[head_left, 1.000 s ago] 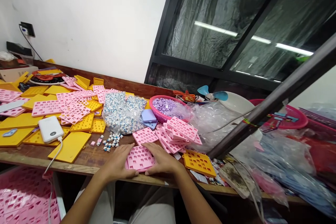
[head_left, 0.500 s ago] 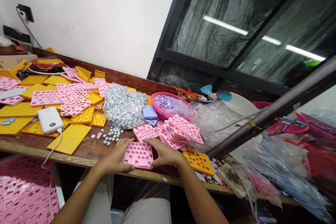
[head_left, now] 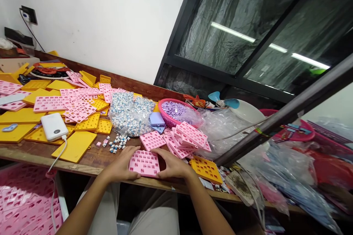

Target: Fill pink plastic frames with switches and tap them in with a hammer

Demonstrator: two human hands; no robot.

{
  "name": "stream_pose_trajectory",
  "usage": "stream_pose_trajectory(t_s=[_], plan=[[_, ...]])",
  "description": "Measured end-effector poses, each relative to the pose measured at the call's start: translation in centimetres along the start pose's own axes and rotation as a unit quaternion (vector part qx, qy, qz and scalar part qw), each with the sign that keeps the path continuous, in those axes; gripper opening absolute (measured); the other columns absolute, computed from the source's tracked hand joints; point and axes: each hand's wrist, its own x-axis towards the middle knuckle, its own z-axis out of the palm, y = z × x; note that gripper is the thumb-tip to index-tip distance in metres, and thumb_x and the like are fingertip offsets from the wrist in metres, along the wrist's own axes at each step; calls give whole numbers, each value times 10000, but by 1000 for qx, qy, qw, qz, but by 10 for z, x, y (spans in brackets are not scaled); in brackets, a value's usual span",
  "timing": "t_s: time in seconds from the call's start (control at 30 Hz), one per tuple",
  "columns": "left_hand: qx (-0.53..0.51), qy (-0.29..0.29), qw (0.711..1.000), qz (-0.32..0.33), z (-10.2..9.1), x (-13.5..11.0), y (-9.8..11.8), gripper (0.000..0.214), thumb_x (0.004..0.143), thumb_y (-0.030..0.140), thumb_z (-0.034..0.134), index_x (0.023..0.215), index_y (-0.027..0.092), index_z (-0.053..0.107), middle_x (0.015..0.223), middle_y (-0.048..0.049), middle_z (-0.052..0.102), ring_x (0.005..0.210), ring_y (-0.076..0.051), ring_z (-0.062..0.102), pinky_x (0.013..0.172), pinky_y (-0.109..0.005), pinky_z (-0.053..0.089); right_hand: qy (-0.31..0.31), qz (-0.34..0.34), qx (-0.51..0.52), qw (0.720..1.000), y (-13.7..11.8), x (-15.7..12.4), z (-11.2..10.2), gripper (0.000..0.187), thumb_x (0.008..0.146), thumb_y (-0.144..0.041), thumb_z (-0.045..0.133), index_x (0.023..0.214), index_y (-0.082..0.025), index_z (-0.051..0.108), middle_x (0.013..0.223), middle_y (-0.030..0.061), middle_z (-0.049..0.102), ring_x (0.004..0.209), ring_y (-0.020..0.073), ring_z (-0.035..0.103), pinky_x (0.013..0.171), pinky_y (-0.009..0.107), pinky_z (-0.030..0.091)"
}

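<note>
Head view shows both bare hands holding one pink panel [head_left: 144, 163] between them, at the front edge of the wooden table [head_left: 95, 159]. The left hand [head_left: 121, 165] grips it on the left side and the right hand [head_left: 173, 163] on the right side, with each thumb at a near corner and the other fingers toward the far corners. The panel has rows of square openings; whether it rests on the wood or is slightly lifted, I cannot tell. Just behind it lies a second pink panel [head_left: 152, 140], and near the right hand are a loose stack of pink panels [head_left: 190, 137] and a yellow panel [head_left: 206, 169]. Beyond the left hand, small blue-and-white pieces [head_left: 119, 143] are scattered before a clear bag [head_left: 129, 117], which is full of similar pieces. To the right of this bag stands a pink basket [head_left: 166, 119] with purple pieces [head_left: 173, 108]. Farther left, a white device [head_left: 54, 126] with a cable [head_left: 59, 157] lies upon yellow panels [head_left: 74, 147]. A slanting pole [head_left: 275, 121] crosses the right side, before a dark-framed window [head_left: 215, 51].
</note>
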Motion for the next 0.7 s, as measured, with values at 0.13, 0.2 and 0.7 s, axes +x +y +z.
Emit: stream_pose_trajectory(t_s=[0.13,0.2,0.7], plan=[[-4,0,1000,0,0,0,-3,970,654,382,837,1520,242,422,1493,-137,451,1401,-354,396,1191,-497,323,-9,6,-10,1000,0,1,-1,1035,625,-400,872,1536,-197,425,1542,149,465,1382,349,465,1172,488,351],[-10,3,1000,-1,0,0,-3,980,645,368,839,1523,250,420,1499,-135,447,1402,-359,397,1190,-506,322,-12,12,-22,1000,-2,1,-2,1043,621,-391,872,1541,-194,421,1549,153,457,1395,356,452,1178,490,339],[-10,6,1000,-3,-2,1,-1,954,659,358,829,1518,246,429,1485,-148,470,1392,-359,413,1179,-518,331,2,-7,-185,983,-35,16,18,983,727,-679,752,1537,-231,422,1338,156,532,1219,364,505,1032,467,404]])
